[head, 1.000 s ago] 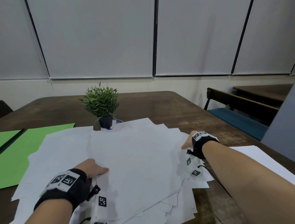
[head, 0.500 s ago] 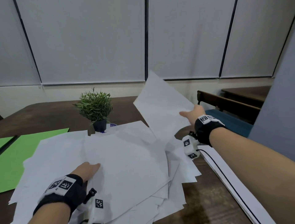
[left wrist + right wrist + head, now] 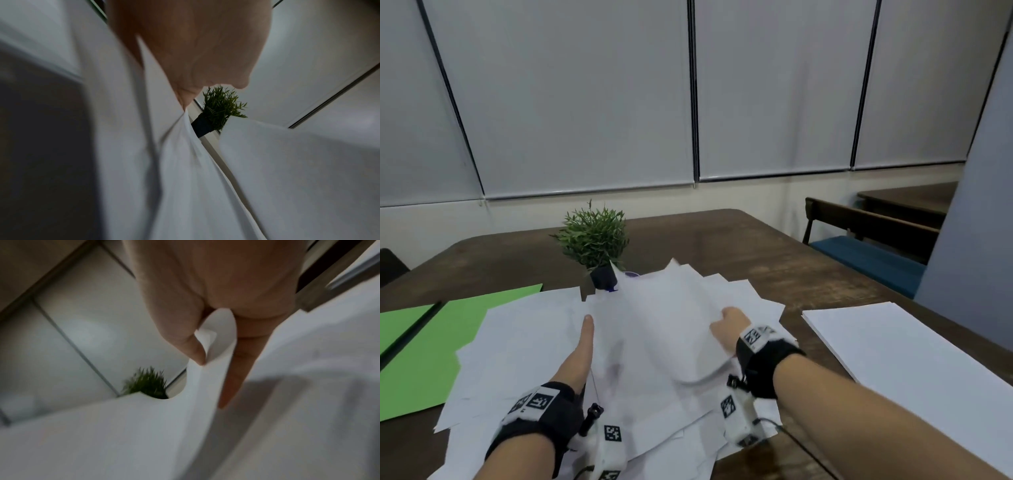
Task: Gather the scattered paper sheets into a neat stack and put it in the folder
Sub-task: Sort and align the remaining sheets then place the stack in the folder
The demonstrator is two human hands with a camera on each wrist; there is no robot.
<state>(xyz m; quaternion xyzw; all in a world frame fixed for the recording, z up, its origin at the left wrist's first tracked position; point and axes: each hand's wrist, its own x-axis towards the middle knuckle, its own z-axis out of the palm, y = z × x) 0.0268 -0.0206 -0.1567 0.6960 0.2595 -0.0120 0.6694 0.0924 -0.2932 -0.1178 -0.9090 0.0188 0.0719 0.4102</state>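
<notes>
While the right hand [image 3: 729, 325] pinches the edge of one curled sheet [image 3: 671, 318] between thumb and fingers, holding it bowed over the middle of the paper pile [image 3: 517, 342], the left hand [image 3: 578, 353] lies flat with straight fingers on the pile just left of that sheet, holding nothing. The pile sprawls across the near middle of the table [image 3: 722, 246], directly under and between both hands, sheets fanned at odd angles. The green folder [image 3: 441, 339] lies open to the left, its long edge running near to far, partly overlapped by the pile; the left hand is plainly the nearer one. A separate white stack [image 3: 900, 349] sits at the right, apart from the pile. The plant [image 3: 594, 236] stands just beyond the papers. How many sheets lie beneath is hidden, the folder's left part is cut off, and both wrist views are blurred.
</notes>
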